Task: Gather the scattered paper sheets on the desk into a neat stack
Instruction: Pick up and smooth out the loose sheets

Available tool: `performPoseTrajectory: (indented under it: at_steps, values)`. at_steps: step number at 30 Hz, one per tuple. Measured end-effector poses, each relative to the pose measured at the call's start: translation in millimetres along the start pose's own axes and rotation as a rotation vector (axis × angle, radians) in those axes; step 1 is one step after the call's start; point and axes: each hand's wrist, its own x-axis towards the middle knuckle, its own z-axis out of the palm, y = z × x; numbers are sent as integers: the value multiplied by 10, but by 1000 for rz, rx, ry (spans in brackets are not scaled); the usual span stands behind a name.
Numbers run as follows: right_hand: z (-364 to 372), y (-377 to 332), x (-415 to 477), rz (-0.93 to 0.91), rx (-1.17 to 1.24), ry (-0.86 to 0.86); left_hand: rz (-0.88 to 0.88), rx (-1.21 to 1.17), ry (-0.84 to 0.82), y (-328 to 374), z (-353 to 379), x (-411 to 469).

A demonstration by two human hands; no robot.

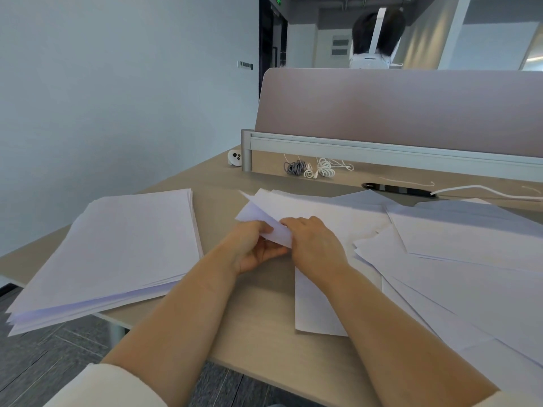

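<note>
A thick stack of white paper (129, 248) lies on the left part of the wooden desk (258, 342), hanging over its left edge. Several loose white sheets (470, 259) lie overlapping across the right half. In the middle, my left hand (252, 248) and my right hand (314, 245) both pinch the raised corner of one white sheet (261, 215), which bends up off the desk. The rest of that sheet runs under my right forearm towards the front edge.
A mauve partition (411, 113) with a metal rail closes the desk's far side. Coiled cables (311, 168) lie below it, beside a small white device (235, 157). A black cable port (396, 190) and a white cord sit behind the loose sheets. A person sits beyond the partition.
</note>
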Motion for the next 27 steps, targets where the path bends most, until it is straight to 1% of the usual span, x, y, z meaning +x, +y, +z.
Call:
performPoseTrajectory:
  at_steps: [3,6,7,10,11,15,18,20,21,25,27]
  values:
    - [6,25,6,8,-45,-44,-13,8,-69,0,5,-17]
    - [21,16,-5,-1,-21,-98,7,-11,-80,7,-18,-5]
    - [16,22,-7,-1,4,-92,10,-24,-69,11,-29,-1]
    - [-10,37,-13,-29,53,2,6,-44,-54,28,-56,15]
    - [-12,36,-15,-34,56,3,2,-39,-63,29,-65,21]
    - [26,41,-16,-9,109,-95,-7,4,-126,24,-94,35]
    - [-14,105,-26,-5,169,-96,7,9,-246,35,-107,32]
    - [-64,168,-21,27,175,-103,30,6,-333,45,-124,42]
    - [-85,194,-19,53,174,-107,41,8,-346,46,-136,61]
    - [-91,222,-35,71,239,-121,62,-26,-337,34,-135,109]
    - [-104,210,-41,94,239,-96,55,-25,-317,39,-132,106]
